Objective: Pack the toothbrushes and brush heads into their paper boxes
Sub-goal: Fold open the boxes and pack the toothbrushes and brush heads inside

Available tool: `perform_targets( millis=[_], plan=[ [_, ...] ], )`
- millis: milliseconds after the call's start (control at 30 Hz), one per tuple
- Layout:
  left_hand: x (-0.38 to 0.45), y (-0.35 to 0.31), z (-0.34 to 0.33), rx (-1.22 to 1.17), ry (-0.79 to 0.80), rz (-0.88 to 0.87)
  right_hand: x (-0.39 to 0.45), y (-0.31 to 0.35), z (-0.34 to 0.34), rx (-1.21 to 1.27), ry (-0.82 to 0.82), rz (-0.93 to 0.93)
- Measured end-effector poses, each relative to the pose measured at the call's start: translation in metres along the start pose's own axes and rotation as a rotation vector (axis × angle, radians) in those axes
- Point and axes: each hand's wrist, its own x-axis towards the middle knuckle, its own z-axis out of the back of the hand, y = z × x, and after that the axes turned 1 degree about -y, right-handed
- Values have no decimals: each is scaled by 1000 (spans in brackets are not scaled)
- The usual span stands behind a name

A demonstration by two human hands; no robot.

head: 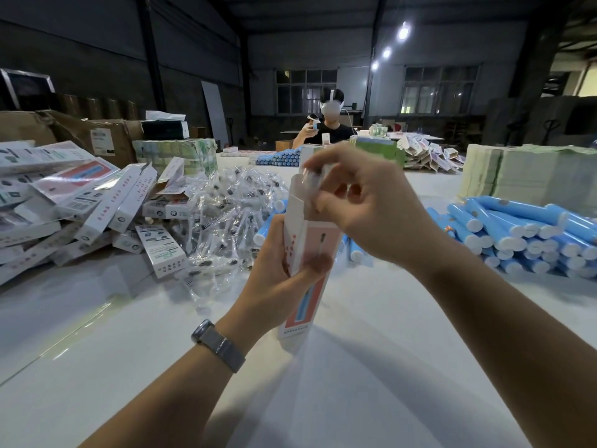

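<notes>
Pink-and-white box [310, 253] stands upright over the white table [355, 367], top flaps open. My left hand [277, 279] grips it round the middle, thumb across the front. My right hand [361, 202] sits at the open mouth, fingers curled, pinching a clear-wrapped brush head [311, 174] at the opening. Heap of wrapped brush heads [226, 215] lies behind the box. Filled boxes [80, 205] pile on the left; blue toothbrushes [523, 231] stack on the right.
</notes>
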Motion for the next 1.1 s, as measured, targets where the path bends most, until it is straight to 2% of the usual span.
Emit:
perform_targets(
  millis=[100, 167, 333, 467, 600, 667, 800, 967, 1100],
  plan=[
    [1, 1, 0, -23, -9, -9, -3, -3, -7, -177, 5, 61],
    [1, 2, 0, -40, -14, -5, -2, -6, -9, -176, -22, 87],
    [0, 1, -1, -54, -16, -2, -5, -14, -13, -49, -87, 16],
    [-1, 0, -6, -55, -21, -28, -8, -20, -16, -93, -31, 50],
    [-2, 5, -11, -102, -52, -27, -12, -28, -18, -96, 93, -3],
    [-1, 7, -12, -120, -84, -39, -14, -32, -21, -112, 88, -19],
    [0, 9, -13, -137, -113, -62, -13, -33, -25, 95, -5, -112],
    [3, 13, -7, -69, -117, -22, -20, -40, -28, 581, 63, -226],
    [4, 10, -4, -43, -119, -71, -23, -46, -30, 612, -12, -208]
  ],
)
